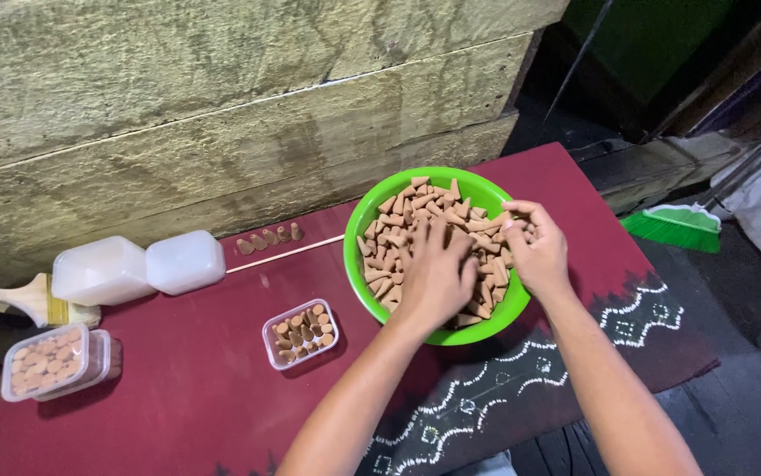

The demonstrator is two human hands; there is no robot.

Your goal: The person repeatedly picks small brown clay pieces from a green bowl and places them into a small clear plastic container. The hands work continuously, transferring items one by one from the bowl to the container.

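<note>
Both hands work inside a bright green bowl (364, 231) heaped with small tan cones (415, 216). Left hand (433, 275) lies palm down on the pile, fingers spread and resting on the cones; whether any are gripped beneath the palm cannot be told. Right hand (534, 247) sits at the bowl's right rim, fingertips pinched together on a few cones. The two hands are just beside each other, not touching.

The bowl stands near the far right part of the counter, which is covered by a dark red cloth (186, 388) with a white patterned border along its near edge. Left of the bowl, toward the counter's middle, a small clear tub (301, 334) holds more cones standing upright. A thin wooden stick (283, 254) lies between the bowl and two white lidded containers (138, 267) at the far edge, with four loose cones (267, 239) set in a row behind it. At the left edge sit stacked clear tubs (54, 360) of round tan pieces and a paintbrush (10, 296). A rough pale wall (222, 97) backs the counter; a green broom (673, 226) rests on the floor off the right edge.
</note>
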